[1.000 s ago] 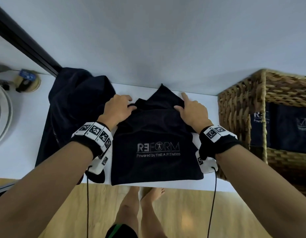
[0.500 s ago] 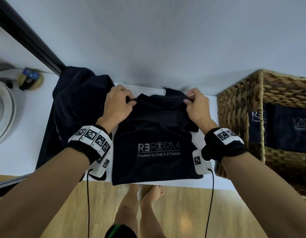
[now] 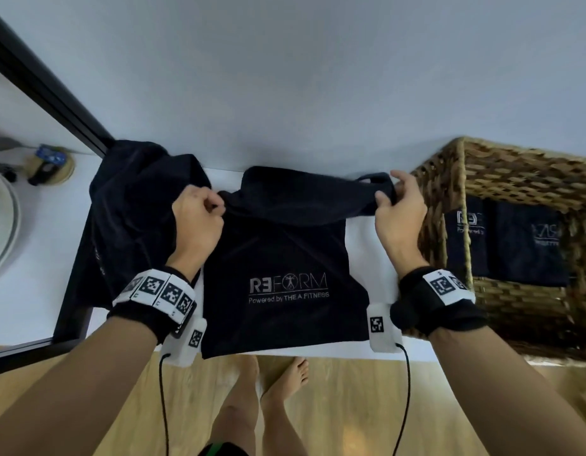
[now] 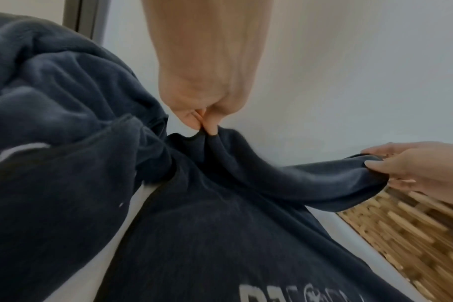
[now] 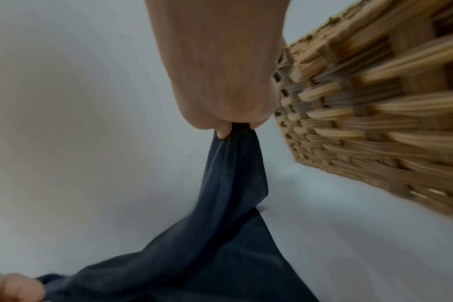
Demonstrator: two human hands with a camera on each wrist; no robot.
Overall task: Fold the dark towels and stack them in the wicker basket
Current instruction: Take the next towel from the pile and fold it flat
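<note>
A dark towel (image 3: 285,258) with a REFORM logo lies on the white table (image 3: 38,258) in front of me. My left hand (image 3: 199,215) pinches its far left corner (image 4: 207,132), and my right hand (image 3: 397,209) grips the far right corner (image 5: 236,130). Both corners are lifted off the table and the far edge sags between them. The near part of the towel still lies flat. A heap of other dark towels (image 3: 130,218) sits to the left. The wicker basket (image 3: 449,179) stands at the right with folded dark towels (image 3: 521,245) inside.
The wall (image 3: 318,77) rises right behind the table. A black frame (image 3: 45,90) runs diagonally at the left. White plates (image 3: 2,225) and a small round object (image 3: 51,164) sit at far left. The table's front edge is near me, with wooden floor (image 3: 334,406) below.
Both hands went from resting on the towel's far part to gripping its far corners, then drew apart, so the far edge now stretches wide between them above the table.
</note>
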